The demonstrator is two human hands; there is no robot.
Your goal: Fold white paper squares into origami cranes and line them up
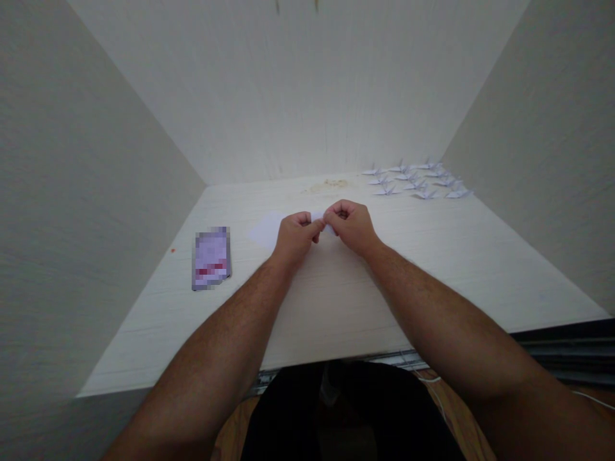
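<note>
Close together over the middle of the table, my left hand (298, 235) and my right hand (352, 224) pinch a small piece of white paper (318, 216) between thumbs and fingertips. Most of that paper is hidden by the fingers, so its folded shape cannot be made out. Partly behind my left hand, a flat white sheet of paper (264, 229) lies on the table. At the back right stand several folded white paper cranes (406, 177), grouped in rough rows.
A phone-like device (211, 257) with a pixelated screen lies at the left of the pale table (331, 307). Panels enclose the table at the left, back and right. A small orange speck (173, 250) sits near the left edge, and brownish stains (331, 184) mark the back.
</note>
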